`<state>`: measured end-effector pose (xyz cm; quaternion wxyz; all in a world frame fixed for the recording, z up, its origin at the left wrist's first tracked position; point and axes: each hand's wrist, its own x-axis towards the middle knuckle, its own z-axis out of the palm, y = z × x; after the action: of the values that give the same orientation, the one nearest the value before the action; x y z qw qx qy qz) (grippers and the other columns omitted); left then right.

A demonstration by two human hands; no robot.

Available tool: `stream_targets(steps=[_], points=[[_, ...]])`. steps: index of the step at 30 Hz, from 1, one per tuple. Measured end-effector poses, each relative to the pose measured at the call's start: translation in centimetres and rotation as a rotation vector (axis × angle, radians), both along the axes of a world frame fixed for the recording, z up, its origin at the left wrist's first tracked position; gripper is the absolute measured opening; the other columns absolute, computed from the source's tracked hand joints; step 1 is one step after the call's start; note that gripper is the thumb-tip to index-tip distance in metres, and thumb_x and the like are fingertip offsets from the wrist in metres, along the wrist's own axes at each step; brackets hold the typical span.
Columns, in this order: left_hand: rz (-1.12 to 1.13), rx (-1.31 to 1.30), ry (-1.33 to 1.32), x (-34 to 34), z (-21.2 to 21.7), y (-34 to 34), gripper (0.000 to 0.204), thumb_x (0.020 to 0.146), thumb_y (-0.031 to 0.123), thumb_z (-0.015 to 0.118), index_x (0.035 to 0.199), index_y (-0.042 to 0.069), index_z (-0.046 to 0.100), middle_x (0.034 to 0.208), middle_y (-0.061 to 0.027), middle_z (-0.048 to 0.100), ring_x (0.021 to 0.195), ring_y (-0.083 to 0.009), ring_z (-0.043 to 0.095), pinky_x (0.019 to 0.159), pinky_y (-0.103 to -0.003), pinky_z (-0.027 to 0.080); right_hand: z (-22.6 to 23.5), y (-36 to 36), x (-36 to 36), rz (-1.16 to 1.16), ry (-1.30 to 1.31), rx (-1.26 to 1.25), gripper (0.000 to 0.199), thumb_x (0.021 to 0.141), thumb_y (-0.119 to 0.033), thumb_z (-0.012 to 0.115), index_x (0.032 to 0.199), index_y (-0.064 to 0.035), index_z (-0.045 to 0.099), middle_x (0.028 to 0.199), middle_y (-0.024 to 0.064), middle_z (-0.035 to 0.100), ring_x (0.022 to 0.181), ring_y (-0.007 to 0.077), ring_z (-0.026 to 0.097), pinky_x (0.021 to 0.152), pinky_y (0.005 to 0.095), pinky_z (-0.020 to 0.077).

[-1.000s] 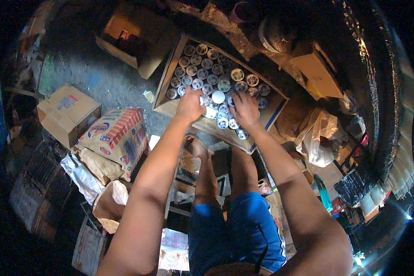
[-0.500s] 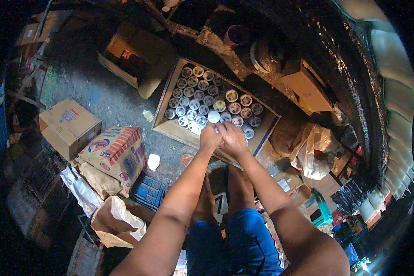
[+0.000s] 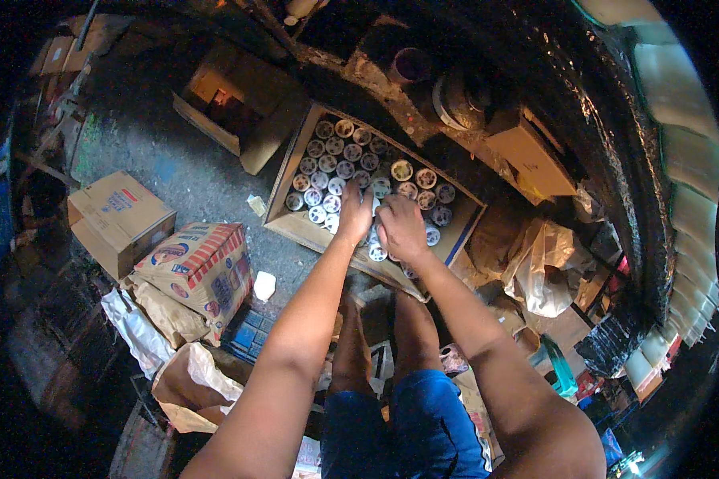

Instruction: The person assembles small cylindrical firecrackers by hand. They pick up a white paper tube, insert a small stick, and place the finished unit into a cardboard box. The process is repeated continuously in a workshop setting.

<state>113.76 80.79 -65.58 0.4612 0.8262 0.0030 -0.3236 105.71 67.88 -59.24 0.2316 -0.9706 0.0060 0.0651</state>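
Observation:
A shallow cardboard box (image 3: 289, 222) holds rows of round, clear-topped containers (image 3: 402, 170) with pale and dark contents. My left hand (image 3: 355, 214) reaches down among them near the middle, its fingers pointing away from me and drawn close together. Just beside it, my right hand (image 3: 403, 227) has its fingers curled downward over the near rows. A whitish patch shows between the two hands, but my fingers cover most of it. What either hand grips is hidden. More containers (image 3: 378, 251) show below my hands at the near side of the box.
An open carton (image 3: 252, 152) stands past the box at the left. A closed carton (image 3: 120, 215) and a printed sack (image 3: 204, 267) are on the left floor. Crumpled brown plastic (image 3: 539, 263) lies right of the box. A ledge with a metal pot (image 3: 458, 100) runs behind it.
My hands were together over a white-topped round container near the box's front. They have separated slightly; the left has moved farther away and left, the right a little right.

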Motion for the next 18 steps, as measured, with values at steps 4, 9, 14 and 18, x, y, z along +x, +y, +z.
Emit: stream_targets(steps=[4,9,14,18], points=[[0.029,-0.22,0.234,-0.3,-6.2,0.4,0.059,0.109,0.036,0.033,0.146,-0.007,0.048,0.148,-0.0302,0.05,0.138,-0.0423,0.048,0.117,-0.044,0.035,-0.3,-0.1,4.0,-0.093,0.051,-0.104,0.047,0.092,-0.029,0.057,0.134,-0.0071,0.059,0.138,0.0209,0.056,0.134,0.0388,0.047,0.117,0.0562,0.031],[0.018,-0.331,0.355,-1.7,-7.9,-1.4,0.06,0.11,0.042,0.03,0.146,0.0,0.051,0.149,-0.0276,0.051,0.138,-0.0395,0.05,0.115,-0.042,0.038,-5.9,-4.1,6.5,0.12,0.093,-0.221,0.057,0.095,-0.039,0.058,0.139,-0.003,0.058,0.144,0.0229,0.055,0.141,0.0405,0.044,0.122,0.0537,0.0281],[0.178,-0.377,0.477,-2.3,-10.0,-0.4,0.059,0.111,0.045,0.035,0.151,0.002,0.046,0.148,-0.0194,0.053,0.134,-0.0306,0.053,0.113,-0.035,0.039,-6.4,-4.7,9.1,0.188,0.188,-0.133,0.033,0.085,-0.036,0.062,0.086,-0.0058,0.077,0.098,0.0173,0.07,0.105,0.0368,0.062,0.093,0.0498,0.0495],[0.509,-0.643,0.61,-2.4,-4.7,-2.1,0.053,0.112,0.039,0.041,0.147,0.001,0.051,0.138,-0.0086,0.062,0.123,-0.0196,0.058,0.105,-0.033,0.044,-5.1,-4.6,9.6,0.322,0.265,-0.171,0.033,0.081,-0.035,0.065,0.093,-0.006,0.075,0.101,0.0162,0.068,0.11,0.0355,0.061,0.097,0.0515,0.048]])
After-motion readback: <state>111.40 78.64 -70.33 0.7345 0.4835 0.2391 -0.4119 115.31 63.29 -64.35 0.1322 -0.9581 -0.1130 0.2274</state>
